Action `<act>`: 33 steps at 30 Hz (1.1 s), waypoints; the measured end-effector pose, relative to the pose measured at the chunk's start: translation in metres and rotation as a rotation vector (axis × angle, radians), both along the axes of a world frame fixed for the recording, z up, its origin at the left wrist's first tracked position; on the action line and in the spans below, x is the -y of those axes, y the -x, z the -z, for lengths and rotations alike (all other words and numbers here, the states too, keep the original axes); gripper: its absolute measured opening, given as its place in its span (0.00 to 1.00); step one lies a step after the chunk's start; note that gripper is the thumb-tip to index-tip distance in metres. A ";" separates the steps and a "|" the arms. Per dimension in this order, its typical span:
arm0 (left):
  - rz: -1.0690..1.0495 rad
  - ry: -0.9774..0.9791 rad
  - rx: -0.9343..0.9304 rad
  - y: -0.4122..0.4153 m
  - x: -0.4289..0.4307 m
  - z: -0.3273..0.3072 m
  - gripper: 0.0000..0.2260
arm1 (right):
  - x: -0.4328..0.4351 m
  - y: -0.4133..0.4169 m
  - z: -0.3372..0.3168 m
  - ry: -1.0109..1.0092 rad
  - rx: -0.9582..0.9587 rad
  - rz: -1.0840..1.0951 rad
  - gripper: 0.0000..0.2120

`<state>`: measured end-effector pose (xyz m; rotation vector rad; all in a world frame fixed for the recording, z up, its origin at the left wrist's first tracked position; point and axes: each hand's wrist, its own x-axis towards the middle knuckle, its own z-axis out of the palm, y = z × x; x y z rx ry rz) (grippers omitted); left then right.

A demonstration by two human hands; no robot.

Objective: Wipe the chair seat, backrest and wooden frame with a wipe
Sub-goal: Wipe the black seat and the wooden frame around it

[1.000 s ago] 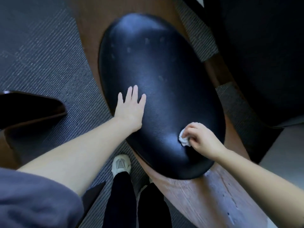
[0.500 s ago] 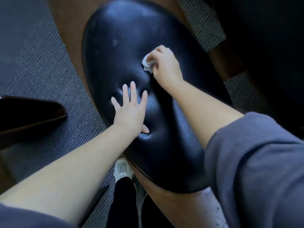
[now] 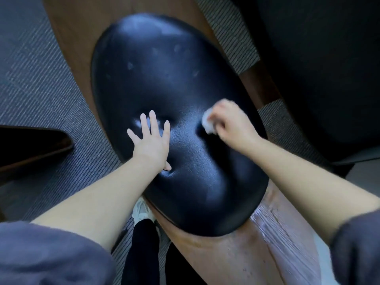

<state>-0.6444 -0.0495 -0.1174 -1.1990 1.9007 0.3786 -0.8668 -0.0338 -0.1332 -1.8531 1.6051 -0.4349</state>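
Observation:
A black leather cushion (image 3: 164,64) lies on the chair's curved wooden frame (image 3: 236,258) and fills the middle of the head view. My left hand (image 3: 151,141) rests flat on the cushion with its fingers spread, denting the leather. My right hand (image 3: 230,122) is closed around a crumpled white wipe (image 3: 208,122) and presses it onto the cushion's right side. The right hand is blurred by motion.
Grey ribbed carpet (image 3: 41,85) surrounds the chair. A second black seat (image 3: 320,64) stands close at the upper right, and a dark wooden piece (image 3: 30,145) juts in at the left. My shoe (image 3: 141,210) and dark trouser legs stand just below the cushion.
My right hand swept the wipe from the cushion's near right edge up to its middle, then back down to the right side. The left hand stayed pressed in place.

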 end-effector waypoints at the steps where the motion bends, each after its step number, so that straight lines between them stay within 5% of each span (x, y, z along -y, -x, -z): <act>1: 0.008 0.000 0.005 -0.001 0.000 0.002 0.58 | 0.030 -0.009 0.002 0.072 0.022 0.103 0.14; 7: 0.031 0.025 0.000 -0.005 -0.001 0.017 0.59 | 0.164 -0.060 0.025 0.112 0.285 0.473 0.12; 10: 0.045 0.039 -0.007 -0.006 -0.004 0.022 0.59 | 0.172 -0.063 0.031 0.107 0.135 0.397 0.14; 14: 0.055 0.043 -0.018 -0.007 -0.004 0.019 0.58 | 0.121 -0.046 0.038 0.173 0.048 0.243 0.15; 24: 0.021 0.091 -0.100 -0.012 -0.007 0.003 0.57 | -0.092 0.022 0.021 -0.226 -0.146 0.146 0.13; 33: -0.026 -0.071 -0.169 0.013 -0.034 -0.025 0.44 | -0.183 0.036 -0.041 -0.506 -0.073 0.113 0.14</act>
